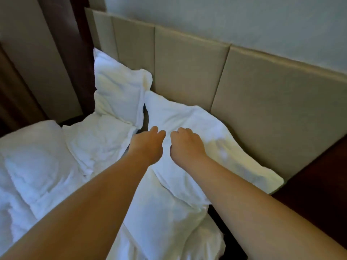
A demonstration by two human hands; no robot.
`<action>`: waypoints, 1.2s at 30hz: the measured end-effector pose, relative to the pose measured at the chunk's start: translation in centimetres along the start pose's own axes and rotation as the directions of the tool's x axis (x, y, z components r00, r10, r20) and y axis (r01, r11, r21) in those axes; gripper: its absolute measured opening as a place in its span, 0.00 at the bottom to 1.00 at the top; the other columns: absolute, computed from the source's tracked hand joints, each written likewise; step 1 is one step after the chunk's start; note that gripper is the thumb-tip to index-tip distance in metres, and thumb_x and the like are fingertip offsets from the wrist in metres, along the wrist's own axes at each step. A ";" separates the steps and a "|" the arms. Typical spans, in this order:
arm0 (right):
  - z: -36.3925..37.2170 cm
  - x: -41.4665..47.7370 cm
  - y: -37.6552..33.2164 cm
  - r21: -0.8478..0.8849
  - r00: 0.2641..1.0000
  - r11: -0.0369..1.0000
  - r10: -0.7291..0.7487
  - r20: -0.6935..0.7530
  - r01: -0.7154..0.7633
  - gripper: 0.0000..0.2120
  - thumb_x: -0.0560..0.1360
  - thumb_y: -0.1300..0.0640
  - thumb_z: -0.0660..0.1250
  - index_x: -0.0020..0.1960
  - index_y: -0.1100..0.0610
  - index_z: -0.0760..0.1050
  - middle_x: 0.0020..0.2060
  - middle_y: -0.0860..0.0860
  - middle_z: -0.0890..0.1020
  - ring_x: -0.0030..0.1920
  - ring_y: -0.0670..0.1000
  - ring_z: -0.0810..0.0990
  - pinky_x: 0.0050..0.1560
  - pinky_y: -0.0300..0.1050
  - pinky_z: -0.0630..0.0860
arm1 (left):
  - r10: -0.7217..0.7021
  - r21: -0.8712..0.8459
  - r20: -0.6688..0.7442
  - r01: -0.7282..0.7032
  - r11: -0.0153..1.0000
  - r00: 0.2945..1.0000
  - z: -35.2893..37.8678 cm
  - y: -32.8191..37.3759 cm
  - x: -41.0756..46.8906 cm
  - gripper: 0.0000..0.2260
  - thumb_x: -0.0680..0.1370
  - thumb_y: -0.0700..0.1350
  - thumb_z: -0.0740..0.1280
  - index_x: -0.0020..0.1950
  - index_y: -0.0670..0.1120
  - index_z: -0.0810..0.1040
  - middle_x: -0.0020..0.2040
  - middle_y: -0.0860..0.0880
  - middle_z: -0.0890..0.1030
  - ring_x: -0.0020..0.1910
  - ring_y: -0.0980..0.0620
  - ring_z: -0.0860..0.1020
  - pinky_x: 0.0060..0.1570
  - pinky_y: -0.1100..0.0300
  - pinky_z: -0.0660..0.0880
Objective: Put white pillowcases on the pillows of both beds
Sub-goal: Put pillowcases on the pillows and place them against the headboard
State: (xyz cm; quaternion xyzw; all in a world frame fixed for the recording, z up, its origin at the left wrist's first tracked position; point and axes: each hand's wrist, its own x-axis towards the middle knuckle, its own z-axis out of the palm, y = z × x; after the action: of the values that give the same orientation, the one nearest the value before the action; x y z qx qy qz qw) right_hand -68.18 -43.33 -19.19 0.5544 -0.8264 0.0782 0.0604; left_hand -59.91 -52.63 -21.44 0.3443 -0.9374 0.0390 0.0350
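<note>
A white pillow (202, 139) in a white case lies flat against the beige headboard (187, 62). A second white pillow (118, 91) leans upright in the left corner. Both my arms stretch out over the flat pillow. My left hand (148, 141) hovers at its left edge with loosely bent fingers and holds nothing. My right hand (185, 145) is just to the right of it, knuckles up and fingers curled down toward the pillow. Its fingertips are hidden, so I cannot tell whether it grips the fabric.
A rumpled white duvet (37, 166) covers the bed at left and below my arms. Dark curtains (71, 53) hang at the far left. A dark wooden surface (319, 184) adjoins the bed on the right. A dark gap (145, 119) shows between the two pillows.
</note>
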 end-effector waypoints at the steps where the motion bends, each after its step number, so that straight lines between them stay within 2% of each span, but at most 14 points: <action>1: -0.3 1.2 0.0 -0.011 1.000 1.000 0.003 -0.021 -0.004 0.07 0.76 0.61 0.61 0.53 0.58 0.73 0.52 0.55 0.76 0.53 0.56 0.74 0.44 0.45 0.63 | -0.002 -0.007 -0.001 0.002 1.000 1.000 -0.3 -0.7 1.1 0.14 0.80 0.44 0.57 0.66 0.50 0.67 0.60 0.48 0.72 0.51 0.46 0.78 0.42 0.57 0.70; 6: 0.0 6.5 0.2 -0.025 0.991 0.994 0.102 -0.090 -0.105 0.07 0.75 0.59 0.61 0.53 0.57 0.71 0.54 0.55 0.74 0.55 0.57 0.72 0.46 0.46 0.64 | -0.079 -0.089 0.015 0.080 0.993 0.997 0.7 -5.2 6.4 0.12 0.80 0.47 0.59 0.63 0.51 0.68 0.55 0.49 0.72 0.47 0.47 0.78 0.42 0.55 0.74; 9: 1.2 9.3 0.6 -0.027 0.979 0.983 0.177 -0.100 -0.180 0.10 0.74 0.60 0.62 0.54 0.58 0.71 0.56 0.56 0.73 0.57 0.58 0.71 0.50 0.48 0.68 | -0.085 -0.122 0.022 0.087 0.989 0.996 1.4 -7.4 9.2 0.13 0.79 0.43 0.59 0.63 0.50 0.67 0.54 0.48 0.71 0.46 0.47 0.77 0.40 0.55 0.72; 12: 1.9 11.8 1.2 -0.040 0.973 0.972 0.231 -0.014 -0.231 0.12 0.75 0.58 0.61 0.57 0.58 0.69 0.58 0.56 0.73 0.59 0.57 0.71 0.54 0.48 0.69 | -0.077 -0.172 -0.039 0.069 0.983 0.996 1.6 -8.6 12.1 0.16 0.79 0.40 0.59 0.66 0.51 0.64 0.55 0.47 0.69 0.43 0.47 0.74 0.39 0.54 0.73; 14: 2.2 13.1 1.7 -0.058 0.974 0.973 0.227 0.026 -0.225 0.12 0.75 0.56 0.61 0.57 0.58 0.69 0.58 0.56 0.73 0.59 0.57 0.71 0.55 0.48 0.69 | -0.048 -0.212 -0.068 0.032 0.977 0.997 1.7 -8.8 14.1 0.21 0.77 0.37 0.62 0.67 0.52 0.63 0.59 0.47 0.68 0.46 0.47 0.75 0.43 0.53 0.77; 18: 2.5 16.2 2.3 -0.142 0.978 0.968 0.206 -0.039 -0.209 0.12 0.76 0.55 0.60 0.57 0.58 0.71 0.58 0.55 0.76 0.59 0.57 0.72 0.56 0.48 0.69 | 0.087 -0.237 -0.136 -0.118 0.964 0.987 2.0 -8.5 17.6 0.29 0.74 0.37 0.70 0.71 0.52 0.63 0.70 0.48 0.65 0.61 0.45 0.74 0.53 0.50 0.78; 21: 2.9 18.1 2.6 -0.199 0.956 0.939 0.292 0.036 -0.280 0.16 0.78 0.52 0.60 0.62 0.60 0.69 0.60 0.57 0.77 0.62 0.58 0.72 0.58 0.49 0.69 | 0.235 -0.083 -0.162 -0.250 0.965 0.958 2.3 -8.1 19.8 0.31 0.73 0.40 0.72 0.73 0.51 0.62 0.72 0.48 0.65 0.69 0.45 0.66 0.65 0.51 0.71; 23: 3.5 18.9 2.5 -0.243 0.950 0.934 0.293 0.108 -0.261 0.18 0.78 0.51 0.59 0.63 0.61 0.69 0.60 0.58 0.78 0.62 0.59 0.74 0.58 0.50 0.70 | 0.365 0.063 -0.158 -0.359 0.931 0.918 2.4 -8.1 21.0 0.32 0.74 0.42 0.72 0.74 0.52 0.61 0.74 0.50 0.64 0.71 0.46 0.62 0.69 0.52 0.64; 26: 3.8 19.5 2.1 -0.154 0.934 0.959 0.271 0.233 -0.239 0.15 0.79 0.54 0.60 0.62 0.60 0.72 0.59 0.57 0.79 0.59 0.58 0.77 0.58 0.51 0.73 | 0.508 0.112 -0.054 -0.500 0.859 0.860 3.1 -8.3 22.1 0.30 0.74 0.43 0.71 0.73 0.55 0.63 0.74 0.53 0.65 0.72 0.48 0.61 0.71 0.52 0.60; 28: 3.6 19.7 2.0 -0.023 0.933 0.974 0.222 0.285 -0.225 0.12 0.78 0.54 0.61 0.58 0.58 0.74 0.57 0.57 0.79 0.57 0.59 0.78 0.54 0.50 0.74 | 0.501 -0.016 -0.012 -0.501 0.865 0.865 3.4 -8.4 22.3 0.23 0.74 0.43 0.70 0.68 0.55 0.71 0.69 0.53 0.71 0.71 0.50 0.63 0.69 0.53 0.60; 31: 2.9 19.7 2.0 0.049 0.957 0.992 0.098 0.273 -0.115 0.03 0.76 0.60 0.61 0.47 0.54 0.71 0.49 0.56 0.76 0.51 0.60 0.77 0.43 0.48 0.68 | 0.447 -0.152 0.010 -0.441 0.885 0.894 2.7 -8.9 22.7 0.07 0.75 0.43 0.66 0.51 0.54 0.76 0.50 0.54 0.78 0.58 0.50 0.73 0.57 0.57 0.64; 33: 2.7 19.6 1.9 0.015 0.961 0.998 0.061 0.270 -0.068 0.06 0.75 0.63 0.58 0.49 0.54 0.71 0.45 0.53 0.69 0.46 0.59 0.74 0.40 0.47 0.65 | 0.443 -0.167 0.043 -0.431 0.887 0.895 1.8 -9.4 23.0 0.05 0.75 0.43 0.66 0.46 0.53 0.76 0.42 0.54 0.75 0.49 0.49 0.76 0.49 0.59 0.69; 36: 2.3 19.7 2.0 -0.013 0.970 0.999 0.046 0.238 -0.044 0.11 0.76 0.64 0.57 0.56 0.57 0.73 0.44 0.52 0.68 0.43 0.58 0.72 0.39 0.48 0.65 | 0.441 -0.153 -0.008 -0.437 0.887 0.898 0.9 -9.7 23.5 0.07 0.76 0.41 0.65 0.43 0.52 0.72 0.39 0.52 0.74 0.43 0.49 0.74 0.39 0.61 0.67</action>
State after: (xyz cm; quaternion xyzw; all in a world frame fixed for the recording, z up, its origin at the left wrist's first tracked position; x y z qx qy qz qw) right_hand -77.55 -60.92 -17.87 0.5406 -0.8403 0.0092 -0.0386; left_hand -71.54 -75.24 -19.64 0.1205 -0.9915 -0.0297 0.0388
